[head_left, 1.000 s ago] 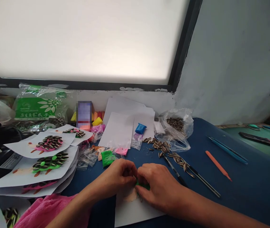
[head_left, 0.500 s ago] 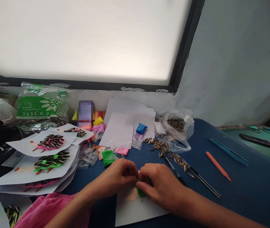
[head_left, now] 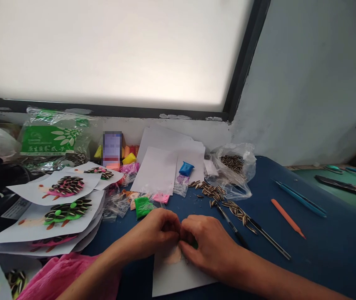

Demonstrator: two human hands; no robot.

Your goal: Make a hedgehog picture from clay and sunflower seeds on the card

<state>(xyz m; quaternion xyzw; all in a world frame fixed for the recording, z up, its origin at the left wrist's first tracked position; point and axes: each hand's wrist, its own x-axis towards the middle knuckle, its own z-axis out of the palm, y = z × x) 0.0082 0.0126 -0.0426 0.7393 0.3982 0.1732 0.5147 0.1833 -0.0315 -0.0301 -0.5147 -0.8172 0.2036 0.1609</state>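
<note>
A white sheet of paper lies on the blue table in front of me, with a flat patch of peach modelling clay on it. Green modelling clay shows in the gap of my right hand, whose fingers are closed around it. My left hand is closed too, its thumb and fingertips pinched together against the right fingertips. What the left fingers pinch is hidden. Just behind my left hand is a packet of green clay.
Finished sunflower-seed hedgehog pictures are stacked at left, above a pink cloth. Loose seeds, a pen and a seed bag lie beyond my right hand. An orange clay tool and blue tweezers lie farther right.
My fingertips have come closer together over the paper, and my right hand has shifted slightly left. Less of the green clay shows now.
</note>
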